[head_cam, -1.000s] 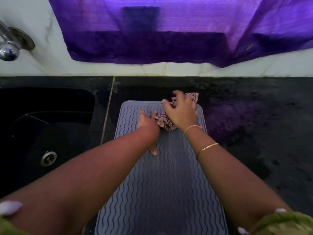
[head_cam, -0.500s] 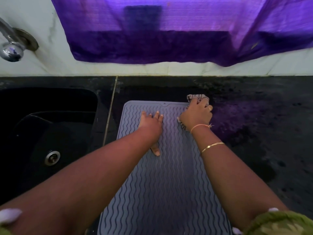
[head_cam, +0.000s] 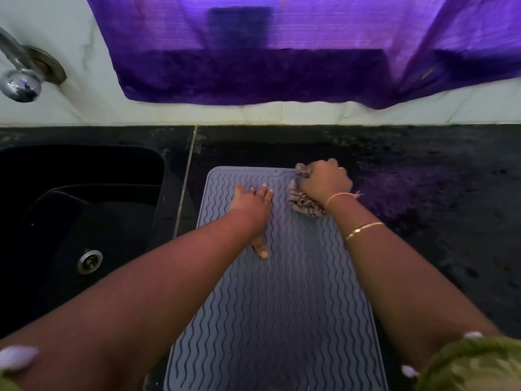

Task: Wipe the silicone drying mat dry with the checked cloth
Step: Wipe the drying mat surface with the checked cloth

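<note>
A grey silicone drying mat (head_cam: 276, 306) with wavy ridges lies lengthwise on the black counter, right of the sink. My right hand (head_cam: 324, 182) is closed on the bunched checked cloth (head_cam: 306, 204) and presses it onto the mat's far right corner; part of the cloth sticks out beyond my fingers at the mat's far edge. My left hand (head_cam: 251, 201) lies flat on the mat's far left part, fingers spread, thumb pointing back toward me, holding nothing.
A black sink (head_cam: 81, 221) with a metal drain (head_cam: 89, 261) sits to the left, a chrome tap (head_cam: 19, 77) above it. A purple cloth (head_cam: 310, 46) hangs over the white wall behind. The black counter (head_cam: 439, 215) stretches right of the mat.
My right hand slid the cloth from the mat's far middle to its far right corner, then drew back slightly. My left hand let go of the cloth and flattened on the mat.
</note>
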### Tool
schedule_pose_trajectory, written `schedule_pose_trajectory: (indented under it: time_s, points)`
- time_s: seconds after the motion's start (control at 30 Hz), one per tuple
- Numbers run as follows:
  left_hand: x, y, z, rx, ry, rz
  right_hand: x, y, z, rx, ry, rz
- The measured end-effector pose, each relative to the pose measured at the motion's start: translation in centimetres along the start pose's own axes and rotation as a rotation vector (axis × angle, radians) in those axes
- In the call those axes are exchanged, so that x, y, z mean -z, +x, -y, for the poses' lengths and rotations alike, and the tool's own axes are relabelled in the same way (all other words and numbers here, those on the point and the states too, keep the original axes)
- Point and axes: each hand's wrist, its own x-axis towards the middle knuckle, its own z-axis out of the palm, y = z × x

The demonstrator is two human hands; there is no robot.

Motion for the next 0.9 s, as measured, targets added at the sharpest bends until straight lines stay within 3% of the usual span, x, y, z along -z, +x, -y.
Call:
schedule_pose_trajectory:
  time_s: [0.17,0.3,0.43,0.6,0.77,0.9]
  points:
    - [0.2,0.4,-0.4,0.018,0.054,0.036,1.1,1.3,-4.2,-0.121,0.066,-0.002]
    - [0.5,0.4,-0.4,0.018,0.072,0.029,0.2,0.8,-1.9,0.070,0.127,-0.013]
    - [0.8,-0.1,-0.4,-0.001,0.073,0.017,-1.0,-2.7,0.3,0.304,0.147,0.107]
    - [0.7,-0.6,-0.1,-0.008,0.070,0.026,-1.1,-8.6,-2.6,0.406,0.145,0.219]
    - [0.6,-0.5,-0.1,-0.010,0.080,0.021,-0.4,-11.1,-2.9,0.377,0.219,0.416]
    - [0.7,-0.3,-0.3,0.007,0.062,0.029,2.3,-6.7,-1.9,0.331,0.402,0.260]
